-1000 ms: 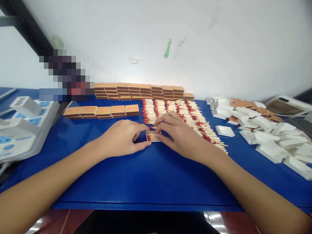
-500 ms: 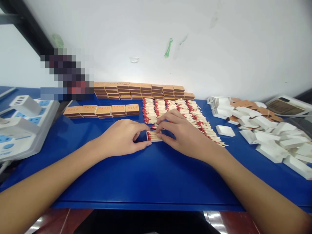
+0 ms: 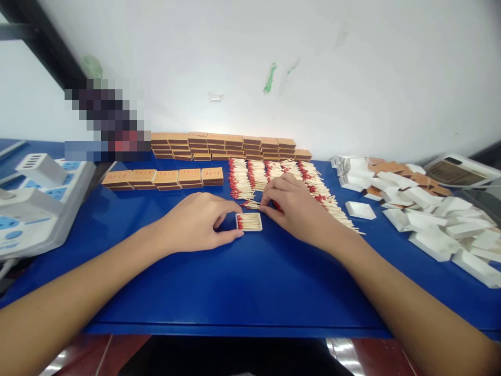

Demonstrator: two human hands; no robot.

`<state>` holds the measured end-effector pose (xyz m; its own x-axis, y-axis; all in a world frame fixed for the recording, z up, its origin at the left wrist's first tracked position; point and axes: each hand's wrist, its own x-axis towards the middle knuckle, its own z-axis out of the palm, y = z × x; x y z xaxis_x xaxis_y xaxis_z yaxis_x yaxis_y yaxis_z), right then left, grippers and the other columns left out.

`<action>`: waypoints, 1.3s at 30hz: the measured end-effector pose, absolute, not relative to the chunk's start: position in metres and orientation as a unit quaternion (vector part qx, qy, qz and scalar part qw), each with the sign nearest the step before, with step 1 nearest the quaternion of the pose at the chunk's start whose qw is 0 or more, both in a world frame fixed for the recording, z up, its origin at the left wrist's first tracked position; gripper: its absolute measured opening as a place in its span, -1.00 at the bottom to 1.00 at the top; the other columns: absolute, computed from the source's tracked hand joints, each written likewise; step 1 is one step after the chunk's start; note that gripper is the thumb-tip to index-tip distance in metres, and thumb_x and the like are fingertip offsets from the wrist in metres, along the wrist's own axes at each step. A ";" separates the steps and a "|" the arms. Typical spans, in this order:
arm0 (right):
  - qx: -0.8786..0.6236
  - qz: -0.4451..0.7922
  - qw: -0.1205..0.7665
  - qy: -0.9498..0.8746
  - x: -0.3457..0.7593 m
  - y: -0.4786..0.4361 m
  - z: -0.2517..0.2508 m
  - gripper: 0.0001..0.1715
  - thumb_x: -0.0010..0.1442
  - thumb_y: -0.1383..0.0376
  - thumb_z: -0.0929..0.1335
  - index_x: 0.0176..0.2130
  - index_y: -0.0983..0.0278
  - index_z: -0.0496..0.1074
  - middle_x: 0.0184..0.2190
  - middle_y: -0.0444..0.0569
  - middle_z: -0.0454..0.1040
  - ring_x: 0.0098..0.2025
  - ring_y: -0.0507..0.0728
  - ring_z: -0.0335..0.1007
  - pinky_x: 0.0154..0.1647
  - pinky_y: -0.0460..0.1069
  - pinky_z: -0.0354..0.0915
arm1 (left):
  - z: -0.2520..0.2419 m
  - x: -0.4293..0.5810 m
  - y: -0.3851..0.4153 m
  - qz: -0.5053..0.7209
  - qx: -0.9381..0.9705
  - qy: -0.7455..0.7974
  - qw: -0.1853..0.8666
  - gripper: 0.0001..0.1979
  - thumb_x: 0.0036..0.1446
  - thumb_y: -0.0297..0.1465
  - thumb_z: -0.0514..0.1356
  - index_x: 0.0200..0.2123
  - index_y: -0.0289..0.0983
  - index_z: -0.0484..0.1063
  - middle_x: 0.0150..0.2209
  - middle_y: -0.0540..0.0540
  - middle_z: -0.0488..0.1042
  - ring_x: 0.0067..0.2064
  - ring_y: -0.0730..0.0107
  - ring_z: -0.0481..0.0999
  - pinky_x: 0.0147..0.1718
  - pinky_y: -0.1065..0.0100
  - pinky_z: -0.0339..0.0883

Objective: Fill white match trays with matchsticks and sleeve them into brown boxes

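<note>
A small white matchbox tray (image 3: pixel 249 222) filled with red-tipped matches lies on the blue table (image 3: pixel 235 282). My left hand (image 3: pixel 195 222) curls round its left end, thumb and forefinger touching it. My right hand (image 3: pixel 295 206) rests just behind and to the right of the tray, fingers bent and pinching at loose matches at the near edge of the match pile (image 3: pixel 274 177). The pile spreads in rows toward the wall.
Closed brown matchboxes stand in a row (image 3: pixel 164 178) and in a stack (image 3: pixel 230 146) by the wall. Empty white trays and brown sleeves (image 3: pixel 422 209) lie heaped at the right. A white power strip (image 3: pixel 35 203) sits at the left edge.
My right hand has lifted off the tray and moved back and right to the match pile. The filled tray now shows fully. My left hand stays at its end.
</note>
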<state>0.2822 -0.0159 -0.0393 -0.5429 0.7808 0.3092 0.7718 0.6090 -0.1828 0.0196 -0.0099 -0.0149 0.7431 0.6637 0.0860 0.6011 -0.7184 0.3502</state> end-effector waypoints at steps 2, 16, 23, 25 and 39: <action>-0.436 0.010 0.171 -0.883 0.282 -0.016 -0.040 -0.86 0.43 0.33 0.37 -0.25 0.23 0.46 -0.16 0.09 0.50 -0.01 0.30 0.30 0.02 0.22 0.27 | -0.015 0.019 -0.010 0.102 0.921 0.345 0.151 -0.68 0.27 -0.15 0.30 -0.03 -0.19 0.64 -0.51 0.08 0.47 -0.48 0.45 0.42 -0.45 0.35 0.13; -0.393 0.018 0.179 -0.902 0.277 -0.030 -0.016 -0.84 0.45 0.32 0.33 -0.23 0.21 0.46 -0.13 0.12 0.51 0.02 0.32 0.34 0.08 0.24 0.33 | -0.019 0.018 -0.008 0.110 0.913 0.365 0.144 -0.67 0.28 -0.13 0.29 -0.02 -0.17 0.63 -0.50 0.07 0.48 -0.45 0.42 0.44 -0.43 0.35 0.12; -0.393 0.046 0.154 -0.906 0.270 -0.038 -0.014 -0.87 0.46 0.30 0.34 -0.17 0.26 0.47 -0.10 0.12 0.50 0.05 0.30 0.32 0.15 0.21 0.32 | -0.020 0.019 -0.007 0.108 0.913 0.367 0.145 -0.67 0.27 -0.13 0.29 -0.03 -0.17 0.63 -0.50 0.08 0.48 -0.46 0.43 0.42 -0.45 0.34 0.09; -0.394 0.052 0.154 -0.905 0.272 -0.038 -0.013 -0.88 0.46 0.28 0.36 -0.17 0.27 0.47 -0.10 0.10 0.49 0.04 0.29 0.32 0.11 0.19 0.33 | -0.020 0.019 -0.008 0.108 0.912 0.368 0.145 -0.67 0.27 -0.12 0.29 -0.03 -0.17 0.63 -0.50 0.08 0.48 -0.46 0.43 0.42 -0.45 0.34 0.09; -0.384 0.067 0.152 -0.908 0.279 -0.035 -0.014 -0.85 0.47 0.34 0.33 -0.18 0.28 0.50 -0.13 0.10 0.48 0.00 0.27 0.32 0.05 0.18 0.33 | -0.019 0.018 -0.007 0.111 0.915 0.359 0.148 -0.67 0.27 -0.14 0.29 -0.02 -0.18 0.63 -0.51 0.08 0.47 -0.46 0.43 0.43 -0.43 0.34 0.11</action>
